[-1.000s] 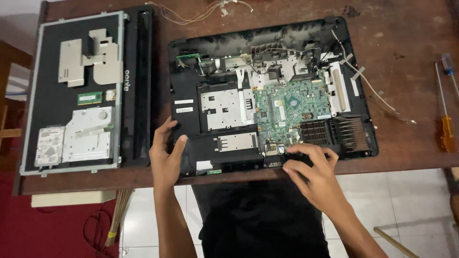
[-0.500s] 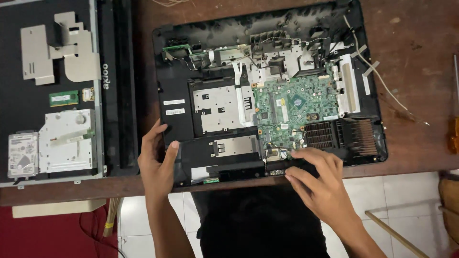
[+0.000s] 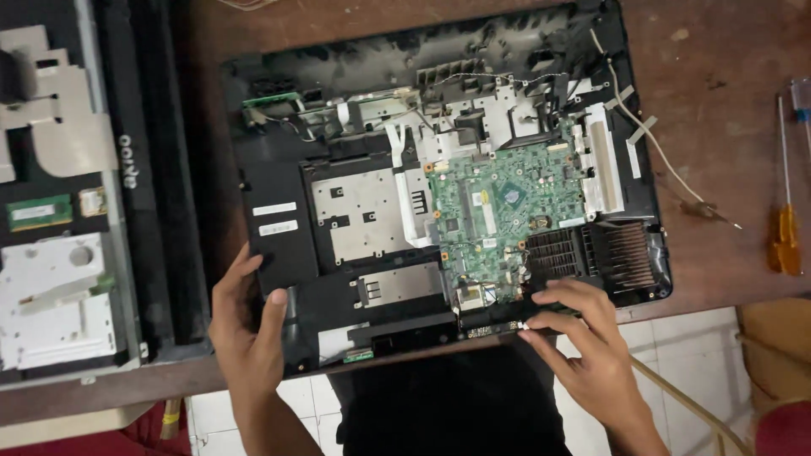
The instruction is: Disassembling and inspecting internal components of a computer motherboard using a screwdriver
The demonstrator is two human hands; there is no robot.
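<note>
An opened black computer chassis (image 3: 279,169) lies on a brown wooden table, its near edge hanging over the table's front. Inside it sit a green circuit board (image 3: 507,215), metal shield plates (image 3: 359,215) and a black finned heatsink (image 3: 621,253). My left hand (image 3: 245,329) grips the chassis at its near left corner, thumb on top. My right hand (image 3: 579,338) rests on the near edge below the circuit board, its fingertips pinching a small part at a narrow strip board (image 3: 494,328); what exactly it pinches is too small to tell.
A removed display panel (image 3: 59,211) with a metal bracket and a white drive cover lies at the left, against a black frame. An orange-handled screwdriver (image 3: 787,224) lies at the right, next to a loose cable (image 3: 667,169). White floor tiles show below the table edge.
The view has closed in on the chassis. My right hand's fingers have shifted left along the near edge to the strip board. My left hand keeps its grip on the corner.
</note>
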